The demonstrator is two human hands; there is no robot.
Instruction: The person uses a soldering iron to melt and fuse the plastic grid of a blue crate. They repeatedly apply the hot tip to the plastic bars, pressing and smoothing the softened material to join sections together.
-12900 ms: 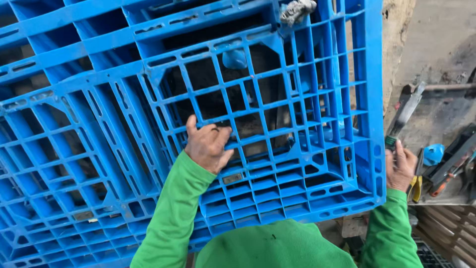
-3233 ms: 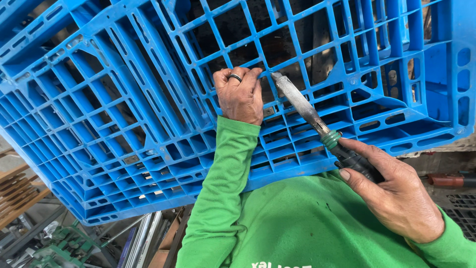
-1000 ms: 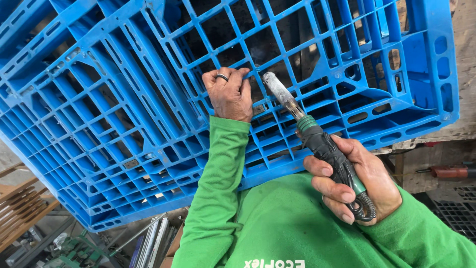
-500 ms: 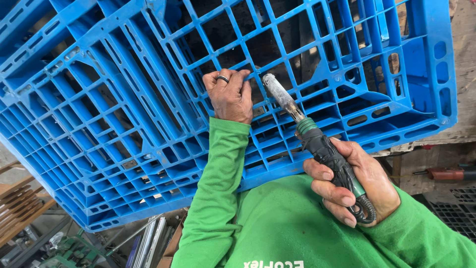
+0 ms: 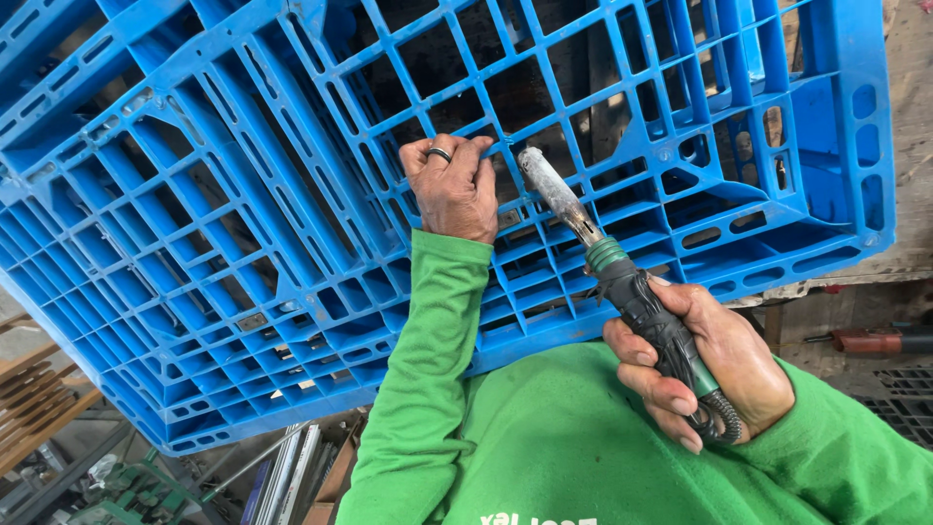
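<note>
Tool (image 5: 622, 282) tip nearer left hand (image 5: 452, 185)

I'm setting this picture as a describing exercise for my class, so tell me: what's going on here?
A person in a green long-sleeved top is working on a large blue plastic pallet tilted up in front of them. The left hand, wearing a ring, hooks its fingers over a rib of the pallet's grid. The right hand holds a heat tool by its dark handle, its metal nozzle pointing at the grid just beside the left hand.
</note>
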